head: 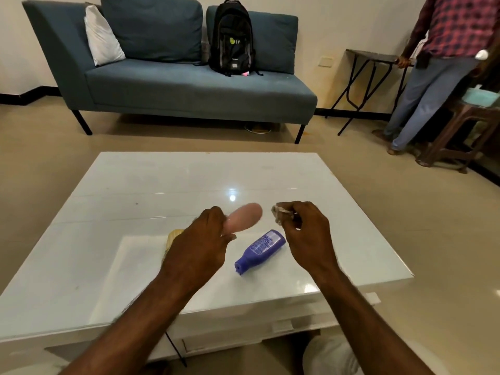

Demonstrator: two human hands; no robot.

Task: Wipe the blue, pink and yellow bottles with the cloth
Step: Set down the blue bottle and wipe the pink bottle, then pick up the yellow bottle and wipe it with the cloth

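Note:
My left hand (201, 240) grips the pink bottle (244, 217) by its lower end and holds it tilted above the white table (135, 185); the bottle is motion-blurred. My right hand (304, 231) is closed on a small crumpled cloth (281, 212), just right of the pink bottle and apart from it. The blue bottle (261, 250) lies on its side on the table between my hands, cap toward me. A yellow bottle (173, 236) lies mostly hidden behind my left hand.
A blue sofa (167, 85) with a black backpack (232, 39) and a white cushion stands beyond the table. At the far right a person (438, 63) stands by a folding table (373, 66) and a brown stool (460, 131).

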